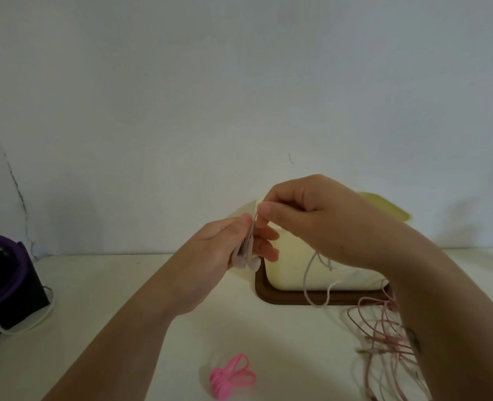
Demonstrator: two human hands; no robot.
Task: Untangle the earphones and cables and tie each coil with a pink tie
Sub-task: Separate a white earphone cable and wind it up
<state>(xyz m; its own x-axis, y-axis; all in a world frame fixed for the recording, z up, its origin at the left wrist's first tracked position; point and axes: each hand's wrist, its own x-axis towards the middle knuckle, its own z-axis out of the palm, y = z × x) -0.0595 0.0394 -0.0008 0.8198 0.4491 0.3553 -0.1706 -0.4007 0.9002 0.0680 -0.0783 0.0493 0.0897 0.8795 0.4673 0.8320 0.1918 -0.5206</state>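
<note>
The pale earphones (248,258) are raised above the worktop (118,287), gathered in the left hand (210,256), whose grip is curled round them. The right hand (311,218) has a narrow grip pinching their cord (311,287), which loops down before a cream box (291,273) on a brown tray (265,295). Tangled pink cables (381,325) lie at the right, and pink ties (231,377) lie nearest the person.

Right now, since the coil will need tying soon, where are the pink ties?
In the head view, the pink ties lie on the table near the bottom edge, centre, left of the tangled pink cable.
</note>
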